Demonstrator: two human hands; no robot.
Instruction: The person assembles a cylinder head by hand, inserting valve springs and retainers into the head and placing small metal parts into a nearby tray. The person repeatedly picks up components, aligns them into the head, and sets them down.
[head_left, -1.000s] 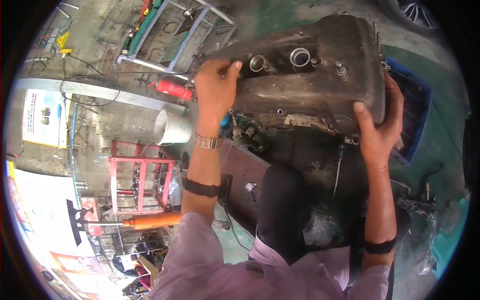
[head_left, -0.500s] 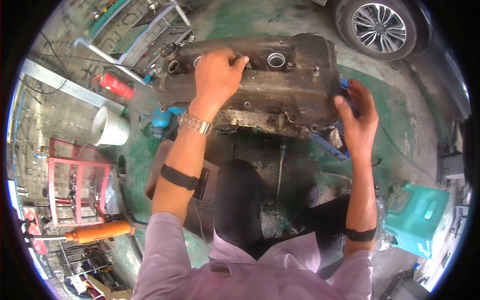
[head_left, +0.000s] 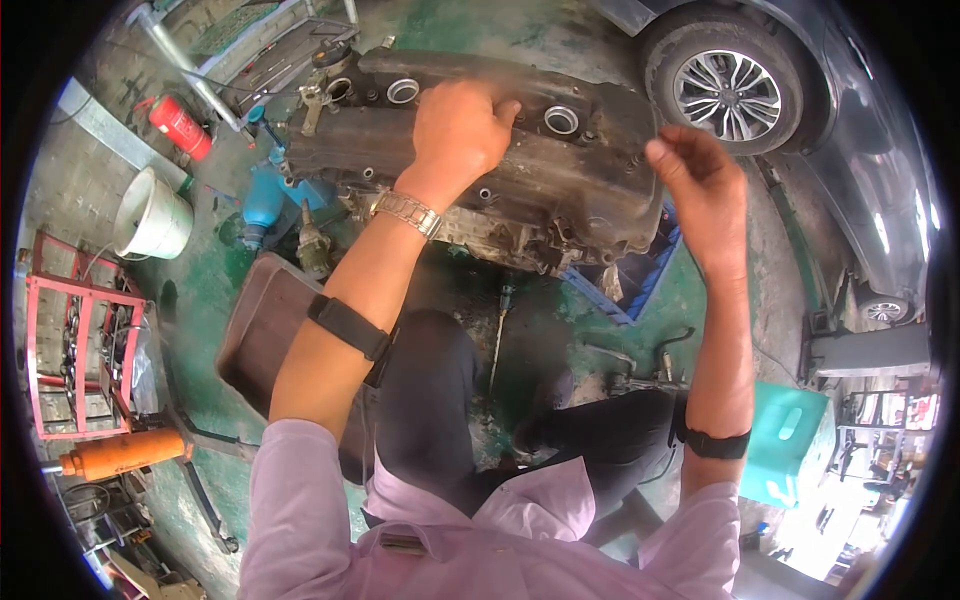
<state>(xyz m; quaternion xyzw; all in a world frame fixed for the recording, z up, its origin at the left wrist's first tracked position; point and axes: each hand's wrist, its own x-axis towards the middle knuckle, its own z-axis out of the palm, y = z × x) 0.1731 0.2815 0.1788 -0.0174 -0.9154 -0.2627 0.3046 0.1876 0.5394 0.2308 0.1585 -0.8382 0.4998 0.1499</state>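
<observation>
Near us on the left sits a brown tub (head_left: 268,322), and on the right a teal plastic stool (head_left: 785,445). Beyond them, a grimy valve cover (head_left: 590,178) lies crosswise before us atop a cylinder head (head_left: 470,232). Our left hand (head_left: 462,130) curls loosely over its middle; we cannot tell whether it grips anything. Our right hand (head_left: 705,190), half curled and seemingly holding nothing, is at the right end, near a blue crate (head_left: 598,297). Farther left are a white bucket (head_left: 155,218) and red fire extinguisher (head_left: 180,126); far right, a car wheel (head_left: 728,95).
</observation>
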